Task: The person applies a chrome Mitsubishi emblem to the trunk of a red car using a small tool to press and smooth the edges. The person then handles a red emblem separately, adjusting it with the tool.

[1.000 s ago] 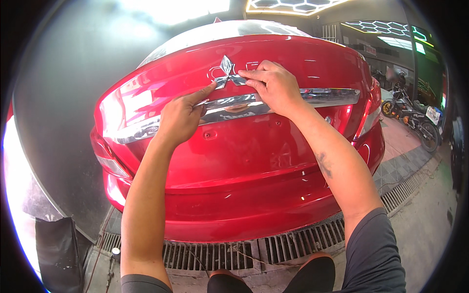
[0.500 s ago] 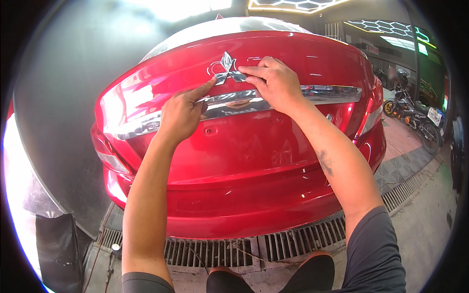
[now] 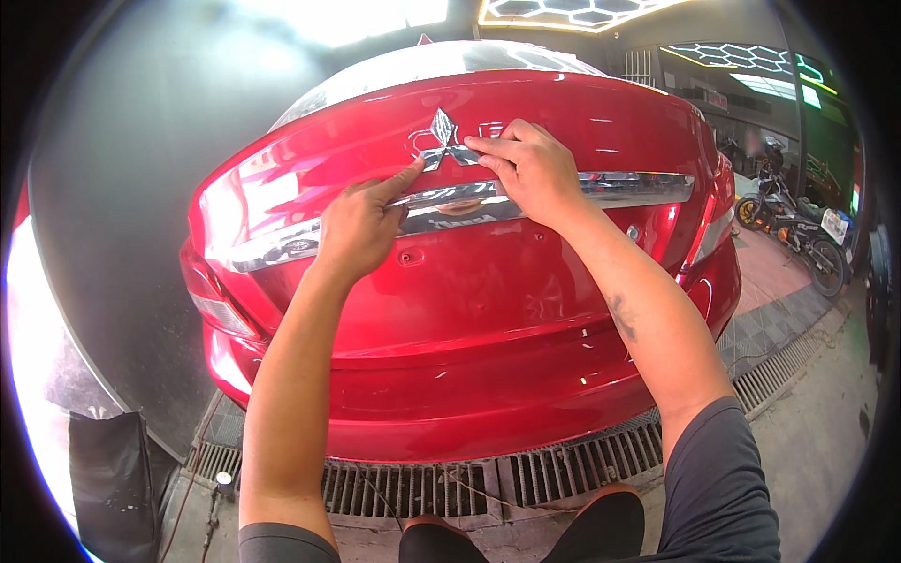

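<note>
A glossy red car boot lid fills the middle of the view. A chrome three-diamond emblem sits on its upper part. My right hand presses fingertips on the emblem's right lobe. The forefinger of my left hand touches the emblem's lower left lobe, the other fingers curled. A chrome trim strip runs across the lid below the emblem, partly hidden behind both hands.
A metal drain grate runs along the floor under the red bumper. My dark shoes stand at the bottom edge. A motorcycle is parked at the right. A black cloth hangs at the lower left.
Both hands stay on the emblem. The view has shifted slightly, so the car and hands sit a little lower and to the right than half a second ago.
</note>
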`<state>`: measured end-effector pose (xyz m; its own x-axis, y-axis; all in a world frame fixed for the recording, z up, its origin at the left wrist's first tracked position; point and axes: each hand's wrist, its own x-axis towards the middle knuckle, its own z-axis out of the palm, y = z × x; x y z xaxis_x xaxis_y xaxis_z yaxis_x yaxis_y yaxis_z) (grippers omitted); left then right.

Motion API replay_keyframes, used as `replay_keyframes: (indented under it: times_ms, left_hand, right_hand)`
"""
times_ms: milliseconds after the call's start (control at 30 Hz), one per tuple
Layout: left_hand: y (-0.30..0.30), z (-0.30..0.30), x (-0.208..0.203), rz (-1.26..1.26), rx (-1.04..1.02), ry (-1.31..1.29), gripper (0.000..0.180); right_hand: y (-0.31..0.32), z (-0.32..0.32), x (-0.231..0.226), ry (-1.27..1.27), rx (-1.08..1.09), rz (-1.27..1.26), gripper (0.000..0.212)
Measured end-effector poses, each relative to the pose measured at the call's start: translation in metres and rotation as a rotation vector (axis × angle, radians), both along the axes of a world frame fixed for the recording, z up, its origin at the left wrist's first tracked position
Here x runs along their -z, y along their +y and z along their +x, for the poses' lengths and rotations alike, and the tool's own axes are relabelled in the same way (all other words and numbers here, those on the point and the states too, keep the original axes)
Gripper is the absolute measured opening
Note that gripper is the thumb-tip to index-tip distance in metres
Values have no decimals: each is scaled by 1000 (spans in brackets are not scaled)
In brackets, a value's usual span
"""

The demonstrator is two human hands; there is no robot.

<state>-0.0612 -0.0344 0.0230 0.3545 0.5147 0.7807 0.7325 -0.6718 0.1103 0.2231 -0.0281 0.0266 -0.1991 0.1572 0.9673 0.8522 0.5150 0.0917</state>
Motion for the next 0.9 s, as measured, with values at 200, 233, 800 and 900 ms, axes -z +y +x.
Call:
replay_keyframes:
  times_ms: [200,233,800,900]
  left_hand:
    - [-4,0,-1,49,-62,57,54]
    - [-3,0,0,69,-68,68,54]
    - [6,-3,5,135,-34,66,64]
    - [5,-2,6,141,-43,67,65]
  right_hand:
    - [1,0,0,17,-16,-16,28]
    - [1,-1,1,23,-17,-29,28]
    - [-4,-3,0,29,-1,-63,29]
    - [-3,-2,0,23,0,-50,30]
